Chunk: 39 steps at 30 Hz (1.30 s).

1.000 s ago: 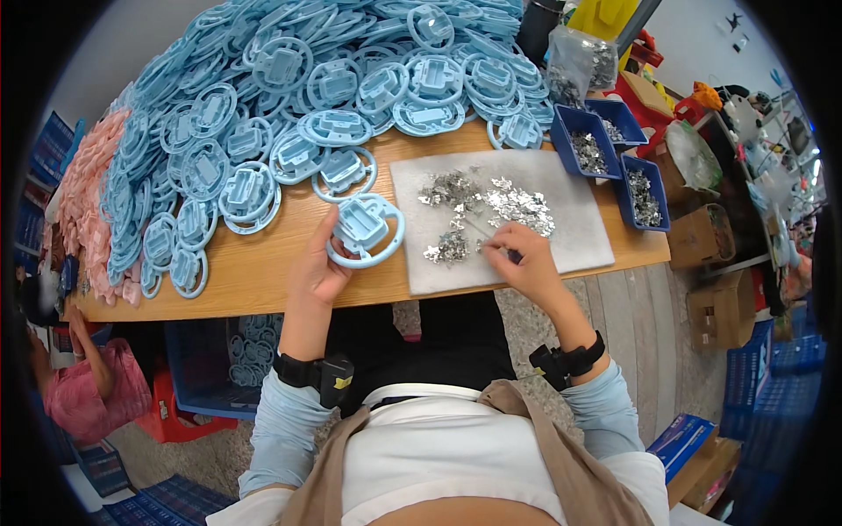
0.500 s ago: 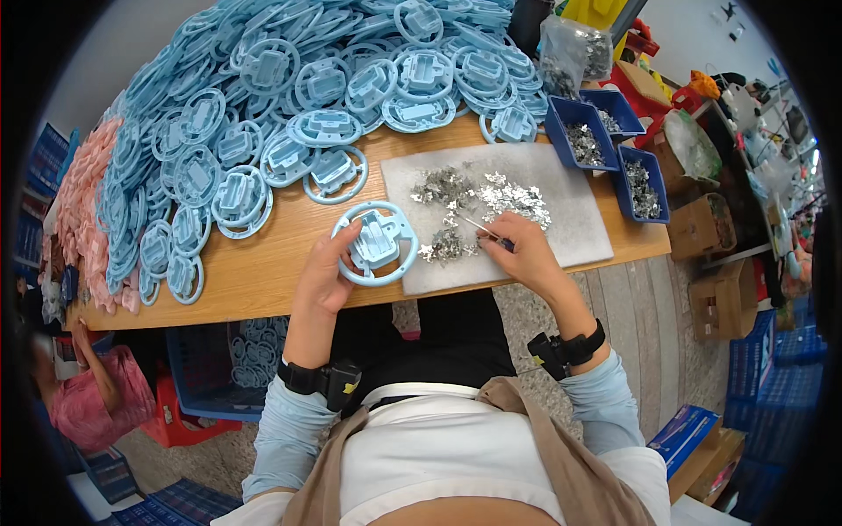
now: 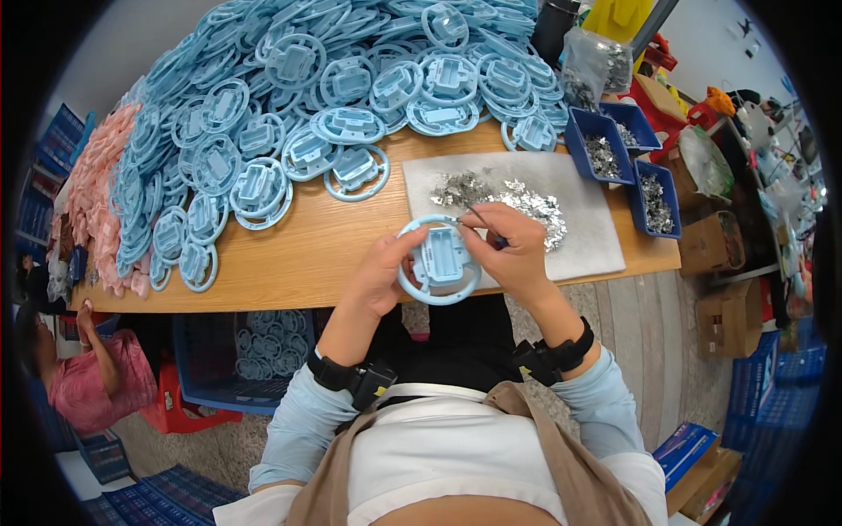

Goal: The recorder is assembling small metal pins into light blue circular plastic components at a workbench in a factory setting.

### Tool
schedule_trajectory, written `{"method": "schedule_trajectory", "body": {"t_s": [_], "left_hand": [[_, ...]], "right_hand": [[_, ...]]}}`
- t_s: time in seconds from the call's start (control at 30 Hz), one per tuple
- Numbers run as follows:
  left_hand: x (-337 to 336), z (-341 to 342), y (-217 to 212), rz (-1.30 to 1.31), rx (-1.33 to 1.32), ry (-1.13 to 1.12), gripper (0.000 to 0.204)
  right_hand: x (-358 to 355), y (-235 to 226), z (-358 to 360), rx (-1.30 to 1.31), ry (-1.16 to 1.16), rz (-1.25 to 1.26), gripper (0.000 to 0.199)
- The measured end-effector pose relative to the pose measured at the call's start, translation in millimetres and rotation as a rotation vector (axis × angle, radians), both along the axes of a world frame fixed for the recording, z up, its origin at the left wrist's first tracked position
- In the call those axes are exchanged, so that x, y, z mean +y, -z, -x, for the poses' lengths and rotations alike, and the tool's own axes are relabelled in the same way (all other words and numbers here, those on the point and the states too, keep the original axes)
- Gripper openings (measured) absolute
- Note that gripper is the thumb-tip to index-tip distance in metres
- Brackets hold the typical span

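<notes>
My left hand (image 3: 381, 273) grips a light blue round plastic ring part (image 3: 438, 260) by its left rim, just over the table's front edge. My right hand (image 3: 516, 250) holds thin tweezers (image 3: 482, 218) whose tip touches the top of that part. Just beyond it a grey mat (image 3: 589, 237) carries a scatter of small shiny metal pieces (image 3: 509, 195).
A large heap of the same blue ring parts (image 3: 333, 79) covers the back and left of the wooden table (image 3: 307, 254), with pink parts (image 3: 92, 188) at far left. Blue bins (image 3: 605, 149) of metal pieces stand at right. Another person (image 3: 83, 368) sits low on the left beside blue crates (image 3: 237, 359).
My left hand has pulled the blue ring part nearer to me. My right hand has left the metal pieces on the mat and brought the tweezers over to the part.
</notes>
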<state>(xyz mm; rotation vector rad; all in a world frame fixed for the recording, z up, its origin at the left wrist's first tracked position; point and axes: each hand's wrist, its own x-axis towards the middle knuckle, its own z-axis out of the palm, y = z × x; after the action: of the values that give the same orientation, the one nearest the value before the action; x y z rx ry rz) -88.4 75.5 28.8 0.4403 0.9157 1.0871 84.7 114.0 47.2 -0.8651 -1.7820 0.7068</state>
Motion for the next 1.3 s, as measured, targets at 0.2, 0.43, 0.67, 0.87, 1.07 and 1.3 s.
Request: {"method": "schedule_trajectory", "body": {"t_s": [0.2,0.43,0.67,0.87,1.07,1.3], "left_hand": [[0,-3,4,-0.019,-0.025,0.053,0.024],[1,0,3,-0.051,-0.057,0.072,0.024],[-6,3,-6,-0.033,0.004,0.012,0.024],[1,2,9,-0.073,0.091,0.058,0.031],[1,6,2,-0.091,0.092,-0.003,0.031],[3,-1,-7,-0.117,0.199,-0.071,0.029]], "right_hand": [[2,7,1,-0.068,-0.075,-0.168,0.011],[0,1,0,-0.065,-0.077,-0.166,0.012],[-5,5,6,-0.103,-0.119,-0.182,0.012],[-12,-1,6,-0.177,-0.040,-0.036,0.013],[-7,7,13,-0.054,-0.086,-0.039,0.013],[-8,3,13,-0.106,-0.050,-0.007,0.017]]}}
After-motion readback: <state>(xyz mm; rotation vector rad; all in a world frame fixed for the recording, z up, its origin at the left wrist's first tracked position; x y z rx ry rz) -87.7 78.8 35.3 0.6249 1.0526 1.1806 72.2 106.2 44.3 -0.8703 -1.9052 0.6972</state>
